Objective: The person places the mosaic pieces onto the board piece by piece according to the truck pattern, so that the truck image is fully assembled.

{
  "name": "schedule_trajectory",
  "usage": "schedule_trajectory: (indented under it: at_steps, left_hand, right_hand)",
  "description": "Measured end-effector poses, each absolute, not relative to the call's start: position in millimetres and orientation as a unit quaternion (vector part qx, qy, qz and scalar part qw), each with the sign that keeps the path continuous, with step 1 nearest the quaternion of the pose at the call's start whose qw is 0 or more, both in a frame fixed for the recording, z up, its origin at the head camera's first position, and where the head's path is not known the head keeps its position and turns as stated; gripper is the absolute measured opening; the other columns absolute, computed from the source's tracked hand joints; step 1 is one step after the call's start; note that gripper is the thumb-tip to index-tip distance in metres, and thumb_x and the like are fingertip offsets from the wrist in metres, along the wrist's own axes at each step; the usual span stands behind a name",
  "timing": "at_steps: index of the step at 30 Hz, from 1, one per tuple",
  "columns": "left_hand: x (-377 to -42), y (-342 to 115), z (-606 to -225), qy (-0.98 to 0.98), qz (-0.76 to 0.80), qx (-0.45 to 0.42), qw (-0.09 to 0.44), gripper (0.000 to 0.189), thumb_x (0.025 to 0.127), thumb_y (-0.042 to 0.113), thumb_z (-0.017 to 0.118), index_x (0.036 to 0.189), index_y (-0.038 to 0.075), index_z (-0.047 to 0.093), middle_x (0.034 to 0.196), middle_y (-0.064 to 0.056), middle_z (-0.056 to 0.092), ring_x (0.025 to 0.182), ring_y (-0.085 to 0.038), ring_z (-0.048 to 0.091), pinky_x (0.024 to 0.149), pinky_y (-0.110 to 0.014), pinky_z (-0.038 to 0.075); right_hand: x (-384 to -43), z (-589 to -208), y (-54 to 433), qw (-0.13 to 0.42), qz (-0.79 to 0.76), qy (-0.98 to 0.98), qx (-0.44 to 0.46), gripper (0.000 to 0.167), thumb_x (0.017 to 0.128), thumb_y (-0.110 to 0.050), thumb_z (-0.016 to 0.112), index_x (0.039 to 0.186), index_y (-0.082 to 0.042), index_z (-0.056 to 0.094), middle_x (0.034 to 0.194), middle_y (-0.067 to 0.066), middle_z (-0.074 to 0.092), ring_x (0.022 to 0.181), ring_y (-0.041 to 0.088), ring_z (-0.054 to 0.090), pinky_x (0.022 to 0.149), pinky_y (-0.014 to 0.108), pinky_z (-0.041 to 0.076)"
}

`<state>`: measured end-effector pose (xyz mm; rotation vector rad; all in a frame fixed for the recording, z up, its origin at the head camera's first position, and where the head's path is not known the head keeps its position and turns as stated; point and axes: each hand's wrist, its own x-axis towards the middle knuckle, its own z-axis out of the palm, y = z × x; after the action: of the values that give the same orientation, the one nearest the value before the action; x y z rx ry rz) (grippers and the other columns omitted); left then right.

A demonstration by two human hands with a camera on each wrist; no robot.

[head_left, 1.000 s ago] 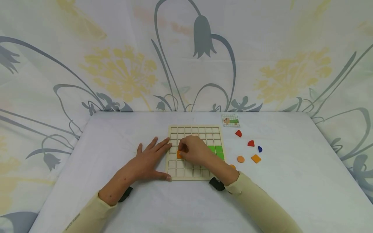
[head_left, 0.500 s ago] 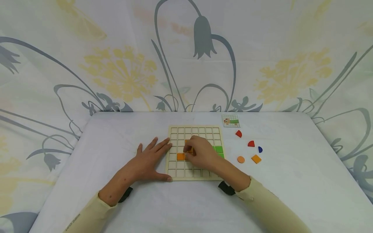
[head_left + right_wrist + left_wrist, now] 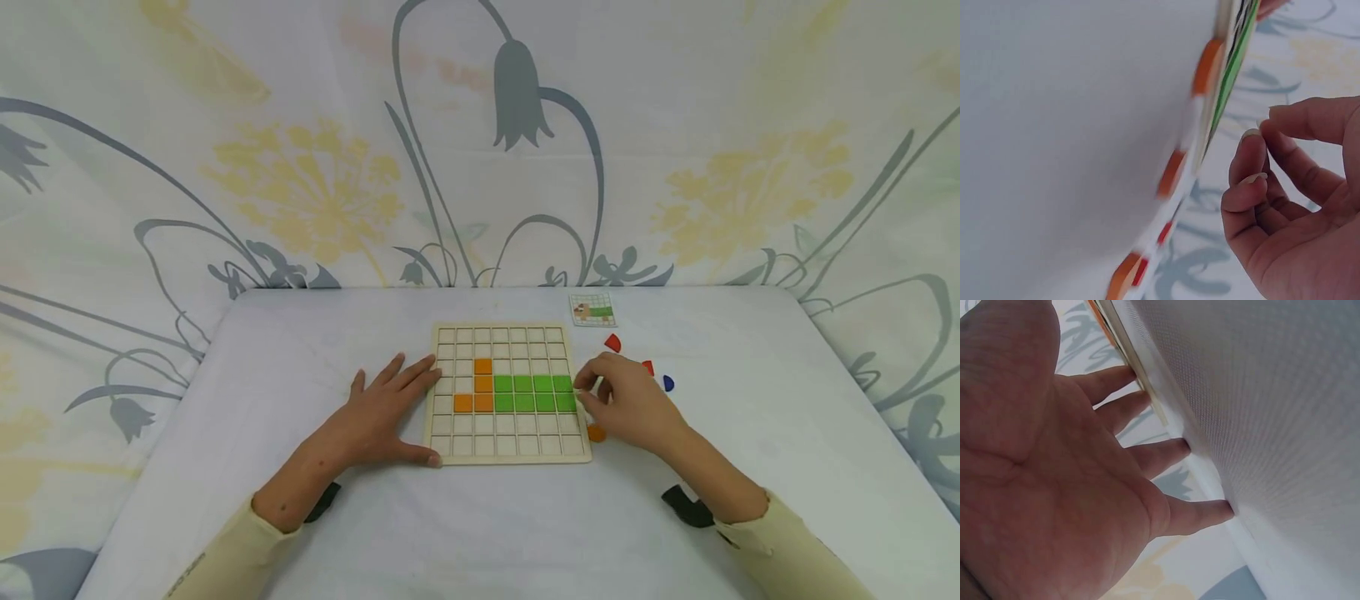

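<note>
A pale wooden grid board (image 3: 457, 447) lies on the white table, with two rows of green square tiles (image 3: 523, 402) set in its cells. Several orange square tiles (image 3: 483, 383) adjoin them on the left. My left hand (image 3: 382, 421) spreads its fingers at the board's left edge, thumb at the near-left corner. In the left wrist view its fingertips (image 3: 1186, 445) reach down to the table and board edge. My right hand (image 3: 633, 400) hovers at the board's right edge, fingers loosely bent. The right wrist view shows nothing between its thumb and fingertips (image 3: 1250, 150).
A small picture card (image 3: 592, 310) lies behind the board's right corner. Red quarter-circle pieces (image 3: 612, 342) and a blue half-circle (image 3: 669, 383) lie to the right. An orange disc (image 3: 596, 432) sits by the board's right edge. Other orange pieces (image 3: 1172, 174) show in the right wrist view.
My right hand has moved right, off the orange tiles to the board's right edge, uncovering the orange and green tiles. The left hand has stayed in place.
</note>
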<state>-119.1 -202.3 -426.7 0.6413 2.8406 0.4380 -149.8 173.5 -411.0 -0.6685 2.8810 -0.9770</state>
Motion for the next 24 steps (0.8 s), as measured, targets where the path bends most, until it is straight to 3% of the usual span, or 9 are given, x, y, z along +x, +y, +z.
schedule_trajectory:
  at_steps: [12,24]
  left_hand:
    - [-118.7,-201.9,-424.5,0.960,0.147,0.217,0.100,0.119,0.073,0.070,0.088,0.167,0.019,0.035,0.177,-0.002,0.023,0.162,-0.042,0.016,0.112,-0.086,0.017]
    - [-119.7,-202.6,-427.1,0.961,0.143,0.214,0.098,0.121,0.072,0.071,0.088,0.168,0.020,0.034,0.177,-0.001,0.022,0.163,-0.042,0.014,0.112,-0.086,0.016]
  right_hand:
    - [-140.0,-413.3,252.7,0.005,-0.268,0.953,-0.138,0.016,0.090,-0.009,0.081,0.105,-0.007,0.075,0.100,0.004,0.070,0.079,0.017,0.059,0.066,0.026,0.050]
    - [-144.6,-418.0,261.2,0.063,-0.264,0.953,-0.134,0.013,0.092,-0.010,0.078,0.103,-0.009,0.073,0.095,0.001,0.068,0.077,0.016,0.056,0.067,0.028,0.049]
